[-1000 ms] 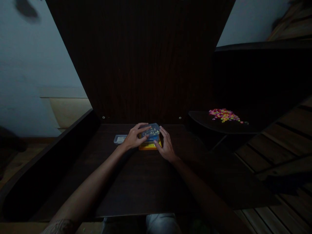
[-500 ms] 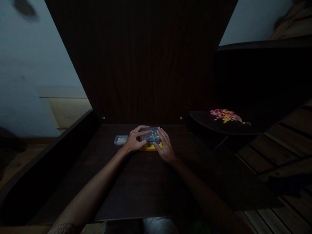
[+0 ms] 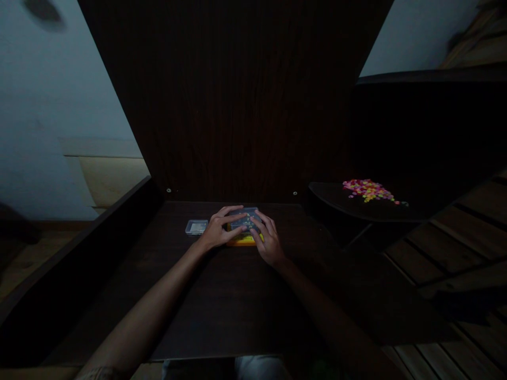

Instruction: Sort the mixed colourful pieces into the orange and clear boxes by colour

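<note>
A clear plastic box (image 3: 248,224) with small pale pieces showing in it is over a yellow-and-orange tray or box (image 3: 246,241) on the dark desk. My left hand (image 3: 217,228) grips its left side, the fingers reaching over its top. From the right, my right hand (image 3: 268,238) grips it, fingertips on the top and the thumb near the front edge. The fingers partly cover the box. Whether its lid is fully closed I cannot tell in the dim light. A smaller clear case (image 3: 196,227) lies just left of my left hand.
Many small pink, red and yellow pieces (image 3: 368,190) lie heaped on a curved side shelf (image 3: 336,198) to the right. A tall dark panel (image 3: 237,105) rises behind the desk (image 3: 222,311). Along the left runs a raised side board (image 3: 79,253).
Both hands stay at the clear box. The fingers of my right hand have spread further left across its top. The view has shifted slightly.
</note>
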Demonstrator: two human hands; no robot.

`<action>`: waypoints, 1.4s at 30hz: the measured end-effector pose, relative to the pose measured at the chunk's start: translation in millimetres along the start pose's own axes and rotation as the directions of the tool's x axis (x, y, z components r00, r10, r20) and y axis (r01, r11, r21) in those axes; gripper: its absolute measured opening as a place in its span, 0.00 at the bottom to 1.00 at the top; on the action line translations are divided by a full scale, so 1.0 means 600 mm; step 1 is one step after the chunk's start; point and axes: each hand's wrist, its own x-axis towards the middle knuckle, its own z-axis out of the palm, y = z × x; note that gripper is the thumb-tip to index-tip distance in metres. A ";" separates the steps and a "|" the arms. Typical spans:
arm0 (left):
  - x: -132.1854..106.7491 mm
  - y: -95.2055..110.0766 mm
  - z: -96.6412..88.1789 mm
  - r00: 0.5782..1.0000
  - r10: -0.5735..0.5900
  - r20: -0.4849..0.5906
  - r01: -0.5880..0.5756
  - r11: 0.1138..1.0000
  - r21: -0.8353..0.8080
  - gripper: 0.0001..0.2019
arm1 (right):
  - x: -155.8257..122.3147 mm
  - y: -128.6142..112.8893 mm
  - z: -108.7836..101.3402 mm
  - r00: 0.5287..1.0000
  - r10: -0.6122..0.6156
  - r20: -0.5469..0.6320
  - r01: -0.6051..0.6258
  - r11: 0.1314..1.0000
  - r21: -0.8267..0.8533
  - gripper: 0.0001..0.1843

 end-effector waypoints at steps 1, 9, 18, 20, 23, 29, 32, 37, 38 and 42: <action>0.000 0.001 0.000 1.000 0.001 0.004 -0.001 1.000 0.001 0.17 | 0.000 0.000 0.000 1.000 0.001 -0.005 -0.001 1.000 0.001 0.21; -0.002 0.009 -0.005 0.999 0.043 0.025 -0.044 0.999 0.031 0.16 | -0.003 0.004 0.005 0.999 -0.033 -0.026 0.034 0.998 0.054 0.23; -0.005 0.003 -0.003 0.995 0.096 0.032 -0.098 0.993 0.063 0.16 | -0.004 -0.001 0.006 0.998 0.019 -0.052 -0.017 0.999 0.049 0.21; -0.006 0.002 -0.002 0.995 0.093 0.040 -0.096 0.993 0.069 0.16 | -0.004 0.000 0.006 0.999 0.028 -0.045 -0.025 0.998 0.062 0.21; -0.006 0.003 -0.002 0.997 0.052 0.052 -0.056 0.996 0.065 0.17 | -0.005 0.003 0.008 0.999 0.018 -0.045 -0.015 0.997 0.075 0.22; -0.006 0.009 -0.001 0.997 -0.046 0.067 0.043 0.998 0.050 0.23 | -0.005 0.000 0.009 0.998 -0.001 -0.059 0.003 0.999 0.043 0.22; -0.006 0.008 0.000 0.996 -0.059 0.068 0.056 0.998 0.041 0.25 | -0.004 -0.004 0.006 0.998 0.008 -0.055 -0.006 1.000 0.029 0.22; -0.004 0.007 0.000 0.992 -0.080 0.099 0.075 0.996 0.051 0.28 | -0.004 -0.003 0.005 0.999 0.008 -0.044 -0.006 0.999 0.035 0.22; -0.004 0.008 -0.002 0.990 -0.090 0.107 0.084 0.995 0.055 0.30 | -0.004 -0.003 0.005 0.999 0.003 -0.046 -0.002 0.999 0.033 0.22; -0.009 0.013 -0.023 0.982 -0.124 0.142 0.113 0.990 0.085 0.40 | -0.004 -0.003 0.005 0.999 0.003 -0.054 -0.003 1.000 0.003 0.23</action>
